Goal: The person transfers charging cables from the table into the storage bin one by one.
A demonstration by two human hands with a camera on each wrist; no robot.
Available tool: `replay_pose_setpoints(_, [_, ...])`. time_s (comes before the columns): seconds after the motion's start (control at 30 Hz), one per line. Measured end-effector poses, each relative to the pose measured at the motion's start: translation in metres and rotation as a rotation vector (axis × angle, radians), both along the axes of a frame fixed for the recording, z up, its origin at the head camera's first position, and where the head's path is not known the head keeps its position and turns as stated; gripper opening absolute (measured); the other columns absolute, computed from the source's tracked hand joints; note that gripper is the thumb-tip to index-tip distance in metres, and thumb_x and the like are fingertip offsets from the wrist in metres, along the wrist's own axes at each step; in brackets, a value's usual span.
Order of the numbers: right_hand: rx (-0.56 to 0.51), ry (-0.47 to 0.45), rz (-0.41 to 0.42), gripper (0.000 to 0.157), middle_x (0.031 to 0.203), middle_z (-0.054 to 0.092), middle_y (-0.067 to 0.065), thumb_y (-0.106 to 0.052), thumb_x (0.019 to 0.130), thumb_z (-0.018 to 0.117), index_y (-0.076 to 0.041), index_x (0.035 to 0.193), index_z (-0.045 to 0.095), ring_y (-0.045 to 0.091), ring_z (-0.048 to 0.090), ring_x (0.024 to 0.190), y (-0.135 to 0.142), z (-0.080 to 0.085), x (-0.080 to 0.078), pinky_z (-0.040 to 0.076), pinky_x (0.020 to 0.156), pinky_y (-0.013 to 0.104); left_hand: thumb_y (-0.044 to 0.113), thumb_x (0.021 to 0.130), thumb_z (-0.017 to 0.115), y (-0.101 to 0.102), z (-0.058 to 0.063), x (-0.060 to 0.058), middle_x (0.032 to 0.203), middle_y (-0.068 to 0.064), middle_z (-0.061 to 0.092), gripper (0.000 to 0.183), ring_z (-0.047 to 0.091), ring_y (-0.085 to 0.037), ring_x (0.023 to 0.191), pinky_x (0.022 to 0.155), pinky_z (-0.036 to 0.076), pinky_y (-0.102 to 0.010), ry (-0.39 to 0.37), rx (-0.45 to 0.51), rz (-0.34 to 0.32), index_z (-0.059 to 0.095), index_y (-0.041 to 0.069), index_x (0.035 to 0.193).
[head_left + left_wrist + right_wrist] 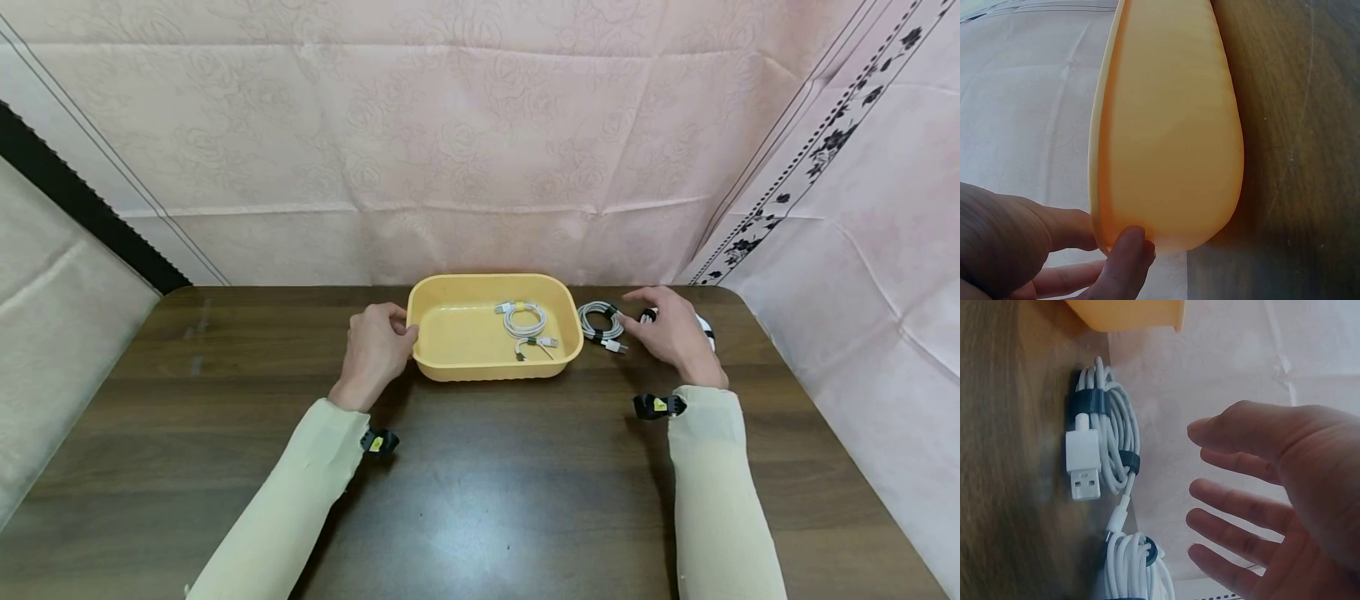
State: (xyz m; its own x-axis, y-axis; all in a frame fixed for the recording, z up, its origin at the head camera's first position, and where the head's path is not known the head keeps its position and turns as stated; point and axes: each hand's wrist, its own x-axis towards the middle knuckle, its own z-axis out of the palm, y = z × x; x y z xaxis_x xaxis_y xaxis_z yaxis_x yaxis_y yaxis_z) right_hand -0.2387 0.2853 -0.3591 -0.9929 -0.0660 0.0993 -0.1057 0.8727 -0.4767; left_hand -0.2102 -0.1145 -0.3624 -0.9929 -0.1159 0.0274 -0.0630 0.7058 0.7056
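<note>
My left hand [374, 354] pinches the left end of a yellow plastic tray [480, 367] by its rim, thumb and fingers on either side of the wall, as the left wrist view shows. Inside the tray lie a coiled white USB cable [525, 331] and a shorter cable [536, 342] with a black tie. Just right of the tray rests a coiled grey-white USB cable [1122, 419] bound with black straps. My right hand [669, 329] hovers beside it, fingers spread and holding nothing. A second white cable coil [1132, 569] lies partly hidden beneath that hand.
The dark wooden table [480, 500] extends in front of the tray. A pale patterned cloth [450, 150] hangs right behind the table's far edge, with more cloth on both sides. Each wrist wears a small black camera.
</note>
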Motion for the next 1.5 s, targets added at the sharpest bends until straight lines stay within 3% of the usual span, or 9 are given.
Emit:
replay_pose_setpoints(0.23, [0.010, -0.009, -0.017, 0.043, 0.141, 0.055, 0.024, -0.025, 0.096, 0.066, -0.005, 0.135, 0.061, 0.043, 0.051, 0.130, 0.004, -0.003, -0.001, 0.039, 0.108, 0.061, 0.020, 0.098, 0.065, 0.000, -0.001, 0.000, 0.099, -0.015, 0.073, 0.027, 0.068, -0.025, 0.080, 0.066, 0.056, -0.031, 0.003, -0.005, -0.002, 0.070, 0.001, 0.117])
replay_pose_setpoints(0.73, [-0.002, -0.071, -0.056, 0.047, 0.147, 0.050, 0.026, -0.024, 0.098, 0.064, -0.004, 0.140, 0.057, 0.045, 0.048, 0.133, 0.010, -0.005, 0.002, 0.039, 0.107, 0.063, 0.020, 0.097, 0.065, 0.000, -0.001, 0.000, 0.097, -0.015, 0.074, 0.027, 0.068, -0.024, 0.080, 0.067, 0.056, -0.031, 0.020, -0.008, -0.006, 0.071, 0.001, 0.116])
replay_pose_setpoints(1.17, [0.046, -0.112, -0.070, 0.052, 0.126, 0.058, 0.027, -0.025, 0.096, 0.066, -0.003, 0.142, 0.054, 0.039, 0.054, 0.112, 0.014, -0.009, 0.000, 0.045, 0.094, 0.059, 0.020, 0.098, 0.065, 0.000, -0.001, 0.001, 0.096, -0.014, 0.073, 0.027, 0.067, -0.024, 0.079, 0.066, 0.056, -0.031, 0.019, -0.005, -0.005, 0.071, 0.002, 0.116])
replay_pose_setpoints(1.5, [0.050, -0.117, -0.080, 0.053, 0.138, 0.055, 0.030, -0.021, 0.096, 0.065, 0.002, 0.142, 0.051, 0.045, 0.055, 0.124, 0.017, -0.010, 0.001, 0.042, 0.105, 0.061, 0.020, 0.098, 0.064, 0.000, -0.001, 0.001, 0.096, -0.014, 0.073, 0.027, 0.067, -0.024, 0.078, 0.065, 0.056, -0.031, 0.020, -0.005, -0.008, 0.071, 0.001, 0.117])
